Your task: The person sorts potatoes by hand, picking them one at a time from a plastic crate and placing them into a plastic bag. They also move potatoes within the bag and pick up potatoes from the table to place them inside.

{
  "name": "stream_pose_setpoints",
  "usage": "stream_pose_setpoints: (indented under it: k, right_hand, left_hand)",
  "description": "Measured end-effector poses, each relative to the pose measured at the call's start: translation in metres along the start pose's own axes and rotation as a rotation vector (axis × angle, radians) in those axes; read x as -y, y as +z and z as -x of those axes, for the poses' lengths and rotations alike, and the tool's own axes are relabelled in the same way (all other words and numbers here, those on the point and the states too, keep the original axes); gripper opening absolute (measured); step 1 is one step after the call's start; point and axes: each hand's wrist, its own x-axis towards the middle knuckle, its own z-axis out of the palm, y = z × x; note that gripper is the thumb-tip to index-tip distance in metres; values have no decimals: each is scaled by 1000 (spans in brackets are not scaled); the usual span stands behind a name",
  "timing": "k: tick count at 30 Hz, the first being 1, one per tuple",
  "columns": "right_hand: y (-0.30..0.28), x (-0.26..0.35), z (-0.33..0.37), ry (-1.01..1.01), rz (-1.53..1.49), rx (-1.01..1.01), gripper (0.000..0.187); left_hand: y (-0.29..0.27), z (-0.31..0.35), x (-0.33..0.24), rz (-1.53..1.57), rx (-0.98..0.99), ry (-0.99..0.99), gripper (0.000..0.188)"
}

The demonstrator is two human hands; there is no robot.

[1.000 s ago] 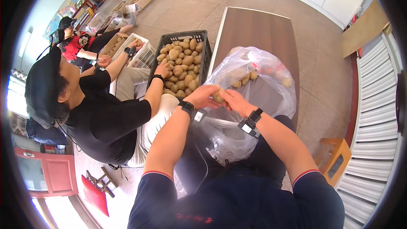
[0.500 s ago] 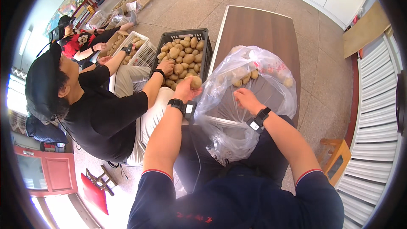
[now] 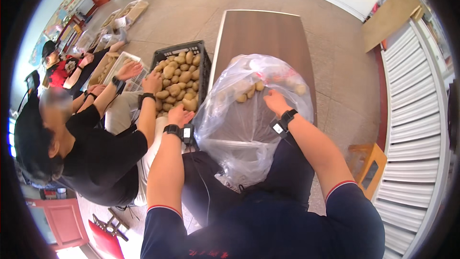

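Potatoes fill the black crate, with the left hand at its near end, fingers extended, whether gripping one I cannot tell, and the right hand, fingers curled, possibly pinching, at the clear bag on the brown table.

Potatoes tan; crate black; bag translucent whitish, red markings; tabletop brown, edge white.
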Motion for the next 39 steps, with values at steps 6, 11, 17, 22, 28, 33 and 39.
stream_pose_setpoints:
  k: [6,11,17,22,28,33,39]
  right_hand:
    - [-28,-27,-32,-427,691,56,28]
    - [-18,3,-36,-458,639,-31,24]
    - [-45,-56,-88,-298,794,-63,27]
    - [-50,-28,-79,-233,787,50,32]
    - [-73,14,-51,-42,643,48,42]
    - [-70,-12,-63,64,519,73,52]
    - [-25,-21,-49,-62,564,84,53]
  left_hand:
    - [47,71,-33,-198,204,50,28]
    - [53,113,-44,-439,462,32,25]
    - [100,119,-35,-611,591,26,27]
    - [97,116,-35,-565,542,-9,28]
    - [96,110,-32,-589,535,-17,29]
    - [106,111,-32,-605,524,-17,29]
    - [98,107,-27,-581,484,-26,33]
